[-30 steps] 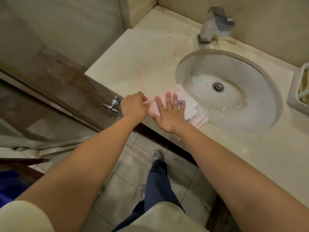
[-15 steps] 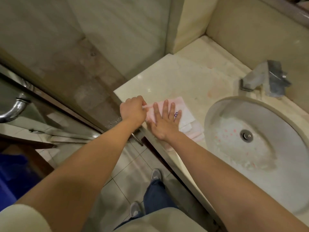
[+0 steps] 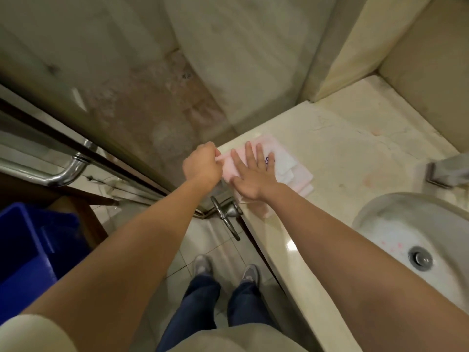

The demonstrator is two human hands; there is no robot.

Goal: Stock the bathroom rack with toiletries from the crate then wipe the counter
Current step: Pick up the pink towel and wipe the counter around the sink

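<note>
**Head view: two hands on the cloth at the counter's end**

Head camera looks straight down past both bare forearms. The right hand (image 3: pixel 253 174) lies flat, palm down, with its fingers straight and spread, pressing on a folded pink and white cloth (image 3: pixel 294 171). The cloth sits directly under that palm and sticks out past the fingertips and on the little-finger side. A small blue print shows on it just beside the fingers. One corner of the cloth also shows below the heel of the hand, at the front edge of the counter (image 3: pixel 355 153).

The left hand (image 3: pixel 203 162) is just beside the right hand, on its thumb side. It is curled into a fist, and its fingers pinch the near edge of the cloth where the counter ends. The two hands are close together but not touching.

Beyond the right hand's fingertips, the pale stone counter runs back into the wall corner. To the right of the right forearm is the round sink basin (image 3: pixel 396 224) with its metal drain (image 3: pixel 420 257), and the faucet (image 3: pixel 449 171) stands behind the basin. Below the two wrists, a metal lever handle (image 3: pixel 227 214) projects over the tiled floor. Left of the left forearm is a chrome bar handle (image 3: pixel 58 174) on a glass door, and nearer the person's body a blue crate (image 3: pixel 30 245). Between the forearms, jeans and grey shoes (image 3: pixel 250 273) show on the tiles.
</note>
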